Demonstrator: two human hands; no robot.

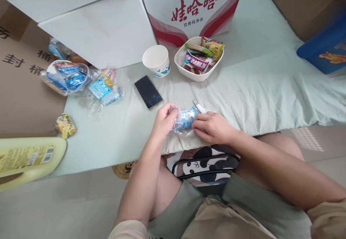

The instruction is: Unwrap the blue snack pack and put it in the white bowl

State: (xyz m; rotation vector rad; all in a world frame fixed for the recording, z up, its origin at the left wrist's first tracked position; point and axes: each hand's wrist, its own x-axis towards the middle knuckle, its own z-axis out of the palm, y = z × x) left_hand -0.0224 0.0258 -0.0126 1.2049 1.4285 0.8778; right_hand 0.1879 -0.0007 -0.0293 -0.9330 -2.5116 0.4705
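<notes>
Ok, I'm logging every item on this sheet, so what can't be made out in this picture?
- Blue snack, head view: both ends hidden by left hand and right hand; label too small and crinkled to read.
- Bowl: lower packets buried under the top ones.
- Blue box: cut off by the right edge.
- Yellow bottle: cut off by the left edge; print too small.

Red characters 娃哈哈, with 饮用纯净水 in smaller dark print beneath, mark the white carton [189, 8]; black characters 封 and 桶 run across the brown cardboard box [24, 87] at left; print on the snack wrappers stays too small to read
</notes>
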